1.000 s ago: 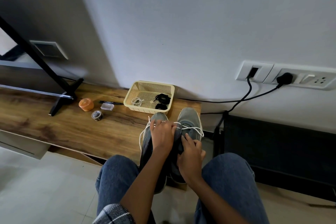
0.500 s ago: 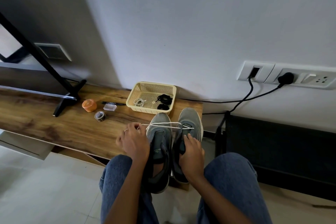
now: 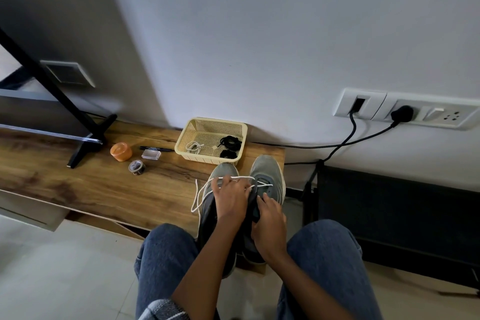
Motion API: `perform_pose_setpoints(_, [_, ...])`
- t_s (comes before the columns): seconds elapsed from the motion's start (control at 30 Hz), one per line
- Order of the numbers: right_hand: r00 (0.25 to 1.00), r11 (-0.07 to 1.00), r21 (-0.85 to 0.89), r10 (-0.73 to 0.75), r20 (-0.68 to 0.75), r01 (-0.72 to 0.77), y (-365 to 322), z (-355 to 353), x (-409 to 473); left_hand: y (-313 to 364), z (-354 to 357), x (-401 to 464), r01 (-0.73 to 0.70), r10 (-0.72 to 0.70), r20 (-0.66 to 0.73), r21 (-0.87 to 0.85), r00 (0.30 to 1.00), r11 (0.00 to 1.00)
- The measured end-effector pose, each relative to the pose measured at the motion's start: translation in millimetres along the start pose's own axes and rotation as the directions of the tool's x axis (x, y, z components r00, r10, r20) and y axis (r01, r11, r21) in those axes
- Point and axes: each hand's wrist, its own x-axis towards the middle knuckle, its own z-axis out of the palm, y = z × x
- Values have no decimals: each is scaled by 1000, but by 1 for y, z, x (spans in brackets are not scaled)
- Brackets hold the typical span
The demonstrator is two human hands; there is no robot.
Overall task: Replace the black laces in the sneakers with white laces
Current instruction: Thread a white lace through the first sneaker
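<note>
Two grey sneakers stand side by side on the wooden bench, the left sneaker (image 3: 220, 173) and the right sneaker (image 3: 267, 171), toes toward the wall. A white lace (image 3: 201, 196) runs across both and hangs in a loop at the left. My left hand (image 3: 231, 200) lies over the left sneaker and pinches the white lace by the right sneaker's eyelets. My right hand (image 3: 268, 228) grips the right sneaker at its tongue and collar. Coiled black laces (image 3: 230, 144) and another white lace (image 3: 194, 147) lie in the yellow basket (image 3: 184, 143).
On the bench (image 3: 104, 184) sit an orange lidded pot (image 3: 120, 151), a tape roll (image 3: 137, 166), a small clear box (image 3: 151, 154) and a black pen (image 3: 155, 148). A black stand leg (image 3: 85, 147) is at left. Black cables (image 3: 345, 141) hang from wall sockets at right.
My left hand, which had pulled the white lace out to the left, has come back over the left sneaker to the right sneaker's eyelets. The lace now hangs slack at the left.
</note>
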Motion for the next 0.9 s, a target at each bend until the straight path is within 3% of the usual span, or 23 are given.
perform_pose_setpoints(0.2, [1000,1000,-11,22,2,-22,2,3,2,-3,-2,2,111,-110,-23,68,994,991])
perform_pose_setpoints(0.37, [1000,1000,-7,14,-18,-14,3,4,2,-4,0,3,130,-130,79,-5,988,991])
perform_pose_setpoints(0.6, [1000,1000,2,-5,-12,5,4,4,2,0,-2,-5,113,-110,29,-151,994,982])
perform_pose_setpoints(0.73, [1000,998,60,-15,-26,16,0,-5,5,5,0,-5,91,-78,73,-191,994,977])
perform_pose_setpoints(0.9, [998,995,86,55,-39,-51,-7,-22,31,4,0,-1,169,-151,94,-219,984,961])
